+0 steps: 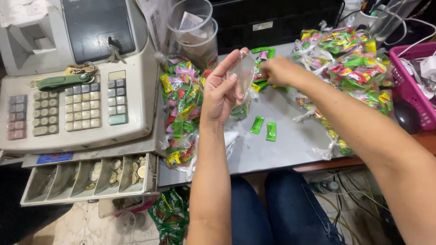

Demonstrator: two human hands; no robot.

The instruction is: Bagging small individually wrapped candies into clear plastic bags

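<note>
Head view, only one I've got. My left hand (221, 93) is raised mid-frame, fingers pinched on the top edge of a small clear plastic bag (244, 86). The bag hangs down from the pinch, long axis roughly 12-to-6, mouth up; a few candies seem to sit in its bottom, hard to tell through the film.

My right hand (277, 70) is at about 2 o'clock from the left one, just beside the bag's upper edge, knuckles up, fingers curled down into the loose green candies (261, 52) at the back of the grey surface (290, 145). Can't tell if it's closed on a piece or only touching; fingertips hidden.

Key relation: the bag mouth lies at about 8 o'clock from the right hand, very near, the left hand already on it.

Two green sachets (264, 127) lie flat on the surface at 5 o'clock from the bag, apart from both hands, long axes near 12-to-6.

Around: filled candy bags (181, 106) at 9 o'clock, a bigger heap (354, 59) at 3 o'clock, cash register (77, 90) far left with its coin drawer (91, 177) open, pink basket (415, 86) far right.
</note>
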